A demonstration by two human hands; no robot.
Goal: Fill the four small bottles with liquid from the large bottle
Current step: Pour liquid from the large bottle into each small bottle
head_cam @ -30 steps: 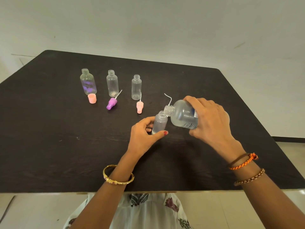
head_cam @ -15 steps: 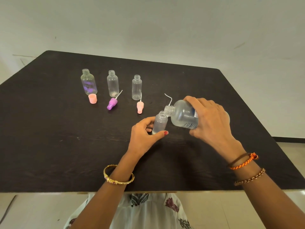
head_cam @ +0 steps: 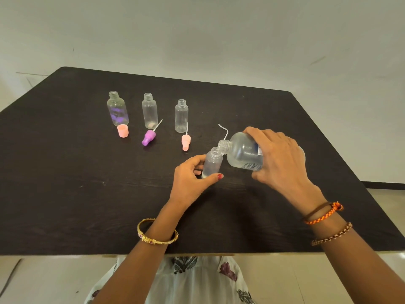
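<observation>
Black wood grain covers the desk [head_cam: 65, 172], which carries everything in view. Near its middle, the left hand [head_cam: 190, 178] grips a small clear bottle [head_cam: 212, 162] that stands upright on the desk, thumb on the near side with a red-painted nail and fingers curled round the far side. The right hand [head_cam: 278, 163] is clamped on the large bottle [head_cam: 243, 153], which is tipped almost onto its side at 3 o'clock of the small one, its open neck pointing toward 9 o'clock and meeting the small bottle's mouth. Clear liquid shows inside the large bottle; how full the small one is, I cannot tell. A thin white tube [head_cam: 223, 130] curves on the desk just behind the two necks, at 12 o'clock. Toward 10 o'clock stands a row of three more uncapped small bottles: the left bottle [head_cam: 117, 109] with purple marks on it, the middle bottle [head_cam: 149, 110] and the right bottle [head_cam: 181, 116], all upright and apart from one another. Just before each lies its top: a pink cap [head_cam: 122, 131], a purple spray top [head_cam: 149, 137] with its tube leaning on the middle bottle, and a pink spray top [head_cam: 185, 141]. A gold bangle [head_cam: 156, 232] circles the left wrist, and braided bands [head_cam: 324, 216] the right.
</observation>
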